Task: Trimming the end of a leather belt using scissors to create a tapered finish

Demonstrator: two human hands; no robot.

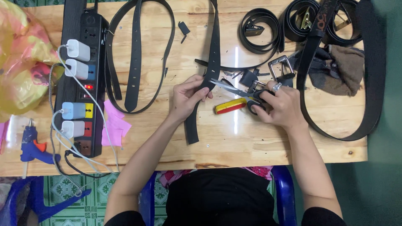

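Belt [211, 75] lies across the middle of the tabletop [234, 138], running from the far edge down toward you. Your left hand [187, 97] has its grip clamped on the belt, thumb on top and fingers curled under the strap. Your right hand [279, 105] has its grip closed around the black handles of the scissors [234, 88]. There is a ring on that hand. The scissor blades are a little apart, and their tips point at the belt, right beside your left fingers.

A yellow and red tool [229, 106] lies just under the scissors, near your right hand. A silver buckle [281, 67] sits just past your right hand. More belts [293, 23] are rolled up at the far right, and a brown cloth [343, 69] lies by them. One long strap [136, 54] loops at the far left of the belt you hold. A black power strip [86, 83] with white chargers sits on the left. Pink paper [114, 123] lies beside it. A blue glue gun [31, 146] rests near the left edge.
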